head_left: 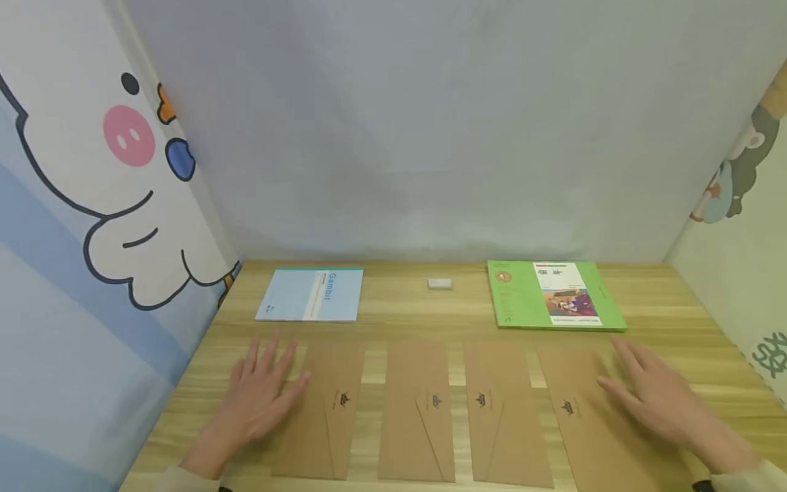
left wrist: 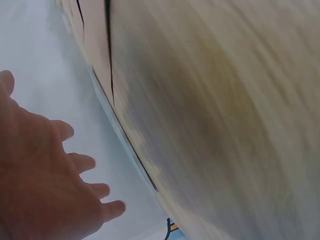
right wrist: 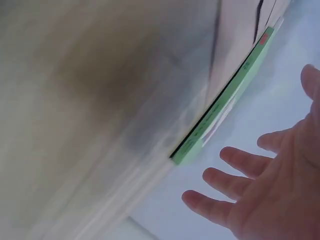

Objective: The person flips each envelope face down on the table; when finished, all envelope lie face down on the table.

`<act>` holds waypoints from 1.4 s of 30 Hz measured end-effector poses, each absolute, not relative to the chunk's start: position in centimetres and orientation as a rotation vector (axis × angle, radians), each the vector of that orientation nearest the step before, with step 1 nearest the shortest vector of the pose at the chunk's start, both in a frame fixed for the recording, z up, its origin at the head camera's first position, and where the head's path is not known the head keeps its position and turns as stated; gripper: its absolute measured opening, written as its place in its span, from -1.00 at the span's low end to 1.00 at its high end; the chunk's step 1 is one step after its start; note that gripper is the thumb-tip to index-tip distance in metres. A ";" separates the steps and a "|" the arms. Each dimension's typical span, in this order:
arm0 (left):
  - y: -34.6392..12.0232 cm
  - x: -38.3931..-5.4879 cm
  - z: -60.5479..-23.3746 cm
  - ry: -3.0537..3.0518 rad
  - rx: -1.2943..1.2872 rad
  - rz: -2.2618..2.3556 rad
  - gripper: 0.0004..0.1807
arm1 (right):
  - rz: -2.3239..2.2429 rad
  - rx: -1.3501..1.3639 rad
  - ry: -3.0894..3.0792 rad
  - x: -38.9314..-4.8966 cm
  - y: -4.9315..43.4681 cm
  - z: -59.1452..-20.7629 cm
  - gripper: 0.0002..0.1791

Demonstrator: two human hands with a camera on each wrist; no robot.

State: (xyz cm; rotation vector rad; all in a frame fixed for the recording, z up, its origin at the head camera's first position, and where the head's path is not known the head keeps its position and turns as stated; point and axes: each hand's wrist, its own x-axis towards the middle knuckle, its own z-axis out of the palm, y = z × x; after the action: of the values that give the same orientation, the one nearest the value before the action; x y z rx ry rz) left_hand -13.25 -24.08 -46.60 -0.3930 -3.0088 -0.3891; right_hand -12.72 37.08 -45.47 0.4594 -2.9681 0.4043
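My left hand (head_left: 258, 396) is spread flat at the left of the table, beside the leftmost brown envelope (head_left: 322, 417). In the left wrist view the fingers of that left hand (left wrist: 47, 175) are straight and grip nothing. Two more brown envelopes, one left of centre (head_left: 415, 424) and one right of centre (head_left: 513, 437), lie between my hands. Over the outer side of the rightmost envelope (head_left: 574, 430) is my right hand (head_left: 660, 396), fingers extended. The right wrist view shows this right hand (right wrist: 275, 175) holding nothing, with the green book (right wrist: 220, 105) beyond it.
Along the back of the wooden table (head_left: 399, 307) lie a light blue Gambit notebook (head_left: 307, 294) at left, a small whitish block (head_left: 439, 283) in the middle and the green book (head_left: 519, 301) at right. A grey cloth (head_left: 430, 137) rises behind; patterned cloths flank both sides.
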 end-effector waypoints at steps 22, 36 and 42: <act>-22.9 -12.7 -46.5 -3.064 -0.248 -0.679 -0.28 | 0.275 0.901 -2.874 -16.1 25.0 -43.4 -0.27; -22.6 -13.2 -46.4 -3.030 -0.249 -0.688 -0.25 | 0.646 1.112 -2.915 -17.3 16.4 -43.9 -0.46; -22.6 -13.0 -46.4 -3.022 -0.226 -0.691 -0.25 | 0.941 1.115 -2.983 -17.4 13.2 -43.5 -0.48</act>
State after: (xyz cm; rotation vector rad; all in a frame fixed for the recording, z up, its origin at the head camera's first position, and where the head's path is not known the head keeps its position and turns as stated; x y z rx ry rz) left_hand -12.97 -22.56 -46.42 -0.2257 -3.0219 -0.6914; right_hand -17.44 13.24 -43.48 1.1146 -2.9828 0.9412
